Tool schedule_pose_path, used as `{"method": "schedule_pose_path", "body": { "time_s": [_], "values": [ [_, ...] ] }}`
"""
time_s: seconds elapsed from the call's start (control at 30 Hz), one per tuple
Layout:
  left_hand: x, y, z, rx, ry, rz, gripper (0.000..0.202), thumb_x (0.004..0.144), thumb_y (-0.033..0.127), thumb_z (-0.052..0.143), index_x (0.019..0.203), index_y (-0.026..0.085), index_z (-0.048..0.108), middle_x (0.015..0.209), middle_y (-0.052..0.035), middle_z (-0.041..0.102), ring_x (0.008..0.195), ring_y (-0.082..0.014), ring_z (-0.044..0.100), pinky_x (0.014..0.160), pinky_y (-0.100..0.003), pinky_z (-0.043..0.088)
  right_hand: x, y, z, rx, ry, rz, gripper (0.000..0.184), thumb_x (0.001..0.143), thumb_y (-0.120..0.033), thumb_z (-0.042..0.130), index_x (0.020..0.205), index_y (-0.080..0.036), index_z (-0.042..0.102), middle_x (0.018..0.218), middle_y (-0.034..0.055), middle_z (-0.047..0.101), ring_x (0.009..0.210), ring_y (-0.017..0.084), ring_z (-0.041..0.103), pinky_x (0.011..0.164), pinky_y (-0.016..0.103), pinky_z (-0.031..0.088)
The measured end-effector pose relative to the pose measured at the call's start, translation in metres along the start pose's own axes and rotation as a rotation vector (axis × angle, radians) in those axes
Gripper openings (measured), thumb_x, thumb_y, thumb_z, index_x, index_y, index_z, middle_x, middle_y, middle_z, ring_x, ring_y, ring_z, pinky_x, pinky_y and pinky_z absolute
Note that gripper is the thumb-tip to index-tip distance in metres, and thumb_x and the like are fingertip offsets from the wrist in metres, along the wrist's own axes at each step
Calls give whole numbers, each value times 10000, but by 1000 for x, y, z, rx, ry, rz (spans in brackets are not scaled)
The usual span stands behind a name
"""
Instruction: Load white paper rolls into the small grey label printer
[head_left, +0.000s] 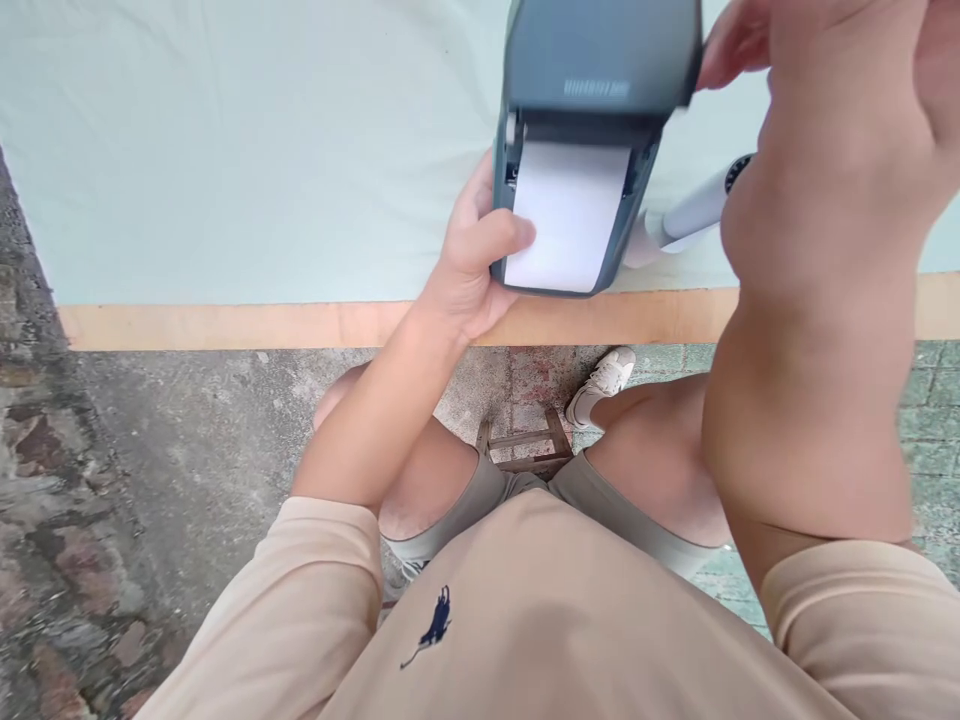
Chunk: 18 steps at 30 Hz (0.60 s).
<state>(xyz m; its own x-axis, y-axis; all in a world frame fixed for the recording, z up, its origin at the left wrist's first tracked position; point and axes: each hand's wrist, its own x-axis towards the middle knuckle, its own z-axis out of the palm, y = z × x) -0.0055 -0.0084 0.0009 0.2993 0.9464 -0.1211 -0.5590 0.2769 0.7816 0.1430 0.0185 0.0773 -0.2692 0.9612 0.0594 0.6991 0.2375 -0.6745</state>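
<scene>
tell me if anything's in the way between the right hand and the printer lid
Nothing visible: the right hand is at the right edge of the dark printer lid. The white cylindrical object lies off to the side, partly hidden by the right forearm.

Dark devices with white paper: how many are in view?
1: the dark device, held in the left hand, its white paper showing. Another could be hidden behind the right forearm.

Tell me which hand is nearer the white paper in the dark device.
Left. Your left hand holds the dark device, thumb on the white paper; your right hand is farther off, by the device's upper right edge.
</scene>
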Motion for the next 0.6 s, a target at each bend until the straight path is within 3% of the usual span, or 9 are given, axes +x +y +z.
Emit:
{"method": "schedule_pose_path", "body": {
  "time_s": [0.07, 0.1, 0.2, 0.3, 0.37, 0.5, 0.6],
  "values": [
    [0, -1, -2, -4, -4, 24, 312, 657, 127, 436, 951, 198, 509, 916, -18, 574, 946, -184, 571, 625, -228, 439, -1, -5, -1, -57, 244, 16, 549, 844, -499, 67, 921, -111, 447, 945, 66, 440, 947, 89, 493, 806, 211, 396],
    [-1, -2, -3, -6, 2, 32, 319, 651, 132, 451, 958, 197, 513, 882, -13, 571, 933, -178, 575, 614, -219, 437, -1, -5, -2, -76, 290, -2, 490, 846, -478, 166, 973, -104, 456, 1001, 63, 456, 945, 86, 495, 787, 203, 399],
    [-1, -2, -4, -18, 40, 3, 359, 663, 199, 515, 1020, 241, 501, 800, 3, 574, 923, -168, 577, 654, -228, 464, 0, 2, -2, -143, 96, -157, 432, 794, -378, 396, 1152, -138, 428, 1154, 24, 452, 1018, 91, 471, 822, 195, 405],
    [-2, 1, 1, -40, 96, -36, 360, 719, 410, 501, 1030, 230, 511, 727, -5, 572, 926, -178, 588, 734, -261, 484, 0, 5, -1, -211, -94, -226, 434, 783, -372, 414, 1177, -190, 428, 1141, 0, 466, 1029, 106, 459, 875, 229, 393],
    [-1, 2, 7, -51, 99, -28, 383, 750, 474, 443, 1010, 206, 526, 718, -13, 574, 921, -181, 597, 756, -265, 488, 0, 2, 0, -240, -121, -213, 430, 776, -373, 430, 1172, -205, 425, 1139, 6, 456, 1024, 114, 452, 862, 233, 389],
    [0, 4, 17, -77, 97, -1, 282, 805, 375, 405, 998, 212, 531, 751, -24, 613, 957, -176, 589, 775, -248, 487, 1, 2, 4, -225, -133, -161, 405, 759, -341, 472, 1151, -250, 425, 1117, 1, 453, 971, 95, 457, 833, 219, 391],
    [1, 4, 18, -65, 142, 8, 294, 783, 398, 448, 1006, 227, 533, 757, -22, 645, 990, -192, 582, 795, -255, 487, 1, 7, 4, -176, -124, -176, 396, 765, -346, 464, 1148, -256, 425, 1118, -15, 458, 971, 71, 448, 848, 203, 388]
  ]
}}
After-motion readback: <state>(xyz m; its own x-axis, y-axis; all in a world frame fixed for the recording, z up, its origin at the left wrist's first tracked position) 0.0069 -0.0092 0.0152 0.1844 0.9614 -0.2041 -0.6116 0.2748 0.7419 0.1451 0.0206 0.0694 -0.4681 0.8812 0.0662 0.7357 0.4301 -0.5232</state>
